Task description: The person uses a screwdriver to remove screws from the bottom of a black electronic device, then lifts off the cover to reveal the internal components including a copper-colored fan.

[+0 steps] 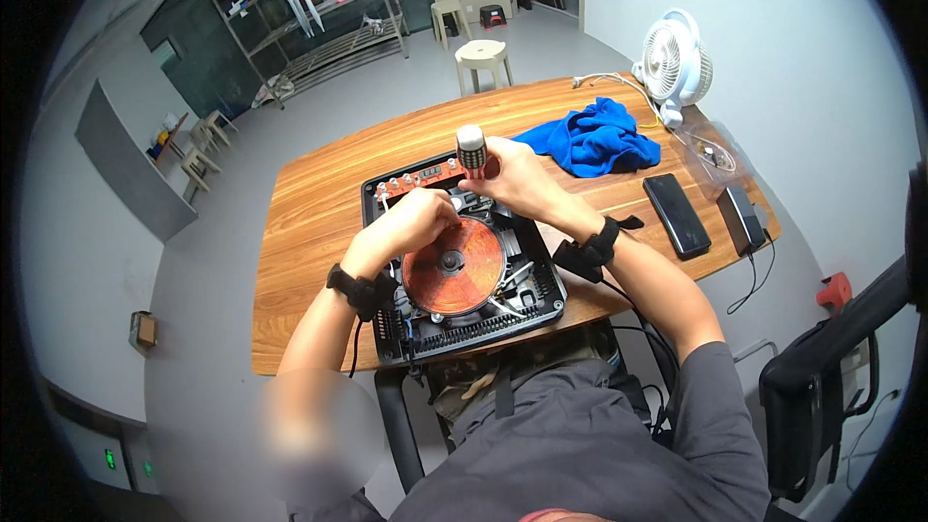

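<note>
An opened induction cooker (390, 353) lies on the table before me, its black base showing a round copper coil (437, 275) and an orange-red control board (398, 182) along the far edge. Upright in my right hand (527, 177) is a screwdriver (471, 148) with a thick, silver-and-dark handle. Its lower end is hidden by my fingers, above the cooker's far side. My left hand (418, 222) rests over the coil's far-left edge, fingers curled together and pointing down. Whatever lies between those fingertips cannot be made out. Both wrists wear black straps with cables.
Right of the cooker lie a blue cloth (604, 140), a black phone (677, 217) and a dark box-shaped device (741, 220) with a cable. A white fan (674, 63) stands at the table's far right corner. Beyond are stools (481, 56) and a metal rack (319, 19).
</note>
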`<action>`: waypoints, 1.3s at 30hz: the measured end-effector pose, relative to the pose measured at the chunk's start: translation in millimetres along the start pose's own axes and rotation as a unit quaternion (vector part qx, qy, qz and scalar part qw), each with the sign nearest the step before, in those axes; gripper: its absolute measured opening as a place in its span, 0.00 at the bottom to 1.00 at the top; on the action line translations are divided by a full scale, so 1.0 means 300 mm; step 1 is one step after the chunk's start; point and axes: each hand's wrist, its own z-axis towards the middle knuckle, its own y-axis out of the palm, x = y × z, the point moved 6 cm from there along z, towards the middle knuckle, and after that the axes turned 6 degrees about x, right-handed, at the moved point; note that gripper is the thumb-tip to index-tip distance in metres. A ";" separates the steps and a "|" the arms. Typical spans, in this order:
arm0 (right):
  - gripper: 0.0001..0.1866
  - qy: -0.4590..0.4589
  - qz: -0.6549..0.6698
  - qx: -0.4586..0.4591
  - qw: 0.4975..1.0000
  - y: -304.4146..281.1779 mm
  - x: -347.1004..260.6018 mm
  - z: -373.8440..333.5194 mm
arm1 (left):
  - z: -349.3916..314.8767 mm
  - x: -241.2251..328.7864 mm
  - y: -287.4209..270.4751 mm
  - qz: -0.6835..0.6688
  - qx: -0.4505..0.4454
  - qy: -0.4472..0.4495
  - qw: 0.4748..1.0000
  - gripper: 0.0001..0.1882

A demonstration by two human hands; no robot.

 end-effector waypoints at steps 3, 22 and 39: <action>0.19 -0.014 -0.003 -0.003 1.000 0.011 0.034 -0.008 | -0.007 0.003 0.003 -0.008 0.018 -0.007 1.000 0.10; 0.14 0.029 0.126 -0.084 0.988 -0.011 0.101 -0.038 | -0.037 -0.011 -0.019 -0.026 -0.058 0.028 0.998 0.10; 0.12 -0.002 0.086 -0.033 0.996 -0.107 0.079 -0.017 | 0.023 -0.044 -0.060 -0.037 -0.024 0.001 0.999 0.08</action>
